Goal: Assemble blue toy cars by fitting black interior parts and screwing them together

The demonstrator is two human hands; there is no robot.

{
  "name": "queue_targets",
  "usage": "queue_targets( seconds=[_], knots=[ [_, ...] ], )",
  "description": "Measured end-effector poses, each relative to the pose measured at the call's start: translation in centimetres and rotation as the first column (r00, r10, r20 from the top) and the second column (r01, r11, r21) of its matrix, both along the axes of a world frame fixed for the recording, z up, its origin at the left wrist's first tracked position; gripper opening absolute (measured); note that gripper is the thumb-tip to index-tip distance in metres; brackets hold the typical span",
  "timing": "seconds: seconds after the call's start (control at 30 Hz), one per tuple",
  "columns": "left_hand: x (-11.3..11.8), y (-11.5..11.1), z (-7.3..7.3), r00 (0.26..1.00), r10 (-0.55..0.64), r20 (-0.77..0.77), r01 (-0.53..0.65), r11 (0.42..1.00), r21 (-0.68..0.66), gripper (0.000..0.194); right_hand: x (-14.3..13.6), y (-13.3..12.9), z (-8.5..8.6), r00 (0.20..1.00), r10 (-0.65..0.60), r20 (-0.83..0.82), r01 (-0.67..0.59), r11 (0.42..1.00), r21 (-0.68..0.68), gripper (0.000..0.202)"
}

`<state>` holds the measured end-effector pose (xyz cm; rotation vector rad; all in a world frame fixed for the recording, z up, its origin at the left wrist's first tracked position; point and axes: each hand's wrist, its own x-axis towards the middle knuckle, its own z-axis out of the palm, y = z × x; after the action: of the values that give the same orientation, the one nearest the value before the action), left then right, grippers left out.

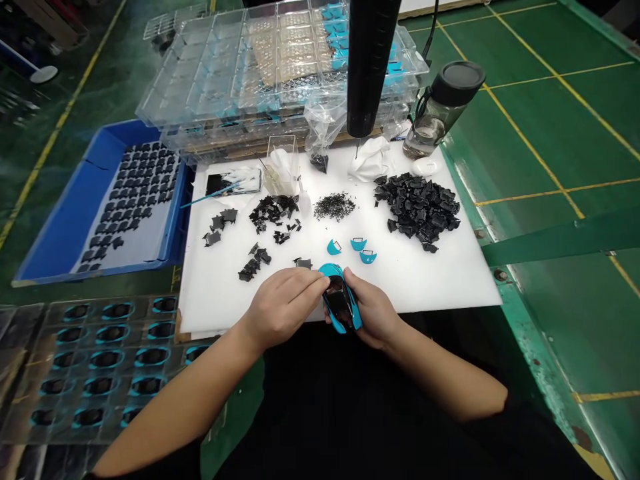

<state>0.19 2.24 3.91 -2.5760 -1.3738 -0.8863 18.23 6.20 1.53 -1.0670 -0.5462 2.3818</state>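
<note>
A blue toy car body [340, 300] with a black middle is held just over the board's front edge. My right hand [375, 308] wraps its right side, closed on it. On the other side, my left hand [287, 303] has its fingers pinched together, tips touching the upper left of the body; whatever may be between them is hidden. Just beyond lie three small blue curved pieces [359, 245] with thin black frames. A black molded part [302, 263] lies behind my left hand, and more black parts [254, 262] are clustered to its left.
On the white board [425, 280] are a heap of black parts [420, 208], tiny black pieces [335, 207] and a clear box [281, 163]. A bottle [443, 110] stands right, a black column [369, 67] hangs down, clear trays [220, 73] are stacked behind, a blue bin [105, 200] sits left.
</note>
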Motion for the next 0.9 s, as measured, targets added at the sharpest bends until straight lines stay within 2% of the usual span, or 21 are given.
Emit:
queue_targets(
  seconds=[0.23,0.43,0.57,0.67,0.73,0.77,0.83,0.9],
  knots=[
    [-0.2,0.5,-0.3,0.997,-0.076,0.023,0.075,0.996,0.037,0.037,0.1,0.1,0.3,0.999,-0.018,-0.037,0.017,0.999,-0.028,0.044],
    [-0.3,0.8,-0.3,0.994,-0.108,0.001,0.108,0.994,0.019,0.037,0.2,0.2,-0.1,0.999,0.021,-0.027,-0.02,1.0,0.012,0.045],
    [-0.2,1.0,0.1,0.992,-0.125,0.026,0.127,0.989,-0.076,0.038,0.3,0.2,-0.2,0.998,0.039,-0.044,-0.039,0.999,0.012,0.045],
    [-0.6,1.0,0.8,0.98,-0.085,0.182,0.124,0.97,-0.211,0.044,0.5,0.5,-0.1,0.993,0.076,-0.094,-0.075,0.997,0.016,0.045],
    [-1.1,1.1,1.3,0.946,-0.031,0.322,0.151,0.922,-0.358,0.059,0.8,0.8,0.0,0.976,0.14,-0.166,-0.14,0.99,0.011,0.047],
    [-1.5,1.1,1.4,0.923,-0.011,0.384,0.197,0.872,-0.448,0.069,1.0,0.9,0.0,0.962,0.18,-0.205,-0.182,0.983,0.008,0.048],
    [-2.1,1.4,1.4,0.878,0.004,0.479,0.327,0.726,-0.605,0.083,1.2,1.1,0.0,0.933,0.245,-0.263,-0.252,0.968,0.009,0.049],
    [-2.4,1.7,1.2,0.832,0.021,0.554,0.432,0.602,-0.672,0.083,1.3,1.2,0.1,0.913,0.291,-0.285,-0.299,0.954,0.015,0.049]
  ],
)
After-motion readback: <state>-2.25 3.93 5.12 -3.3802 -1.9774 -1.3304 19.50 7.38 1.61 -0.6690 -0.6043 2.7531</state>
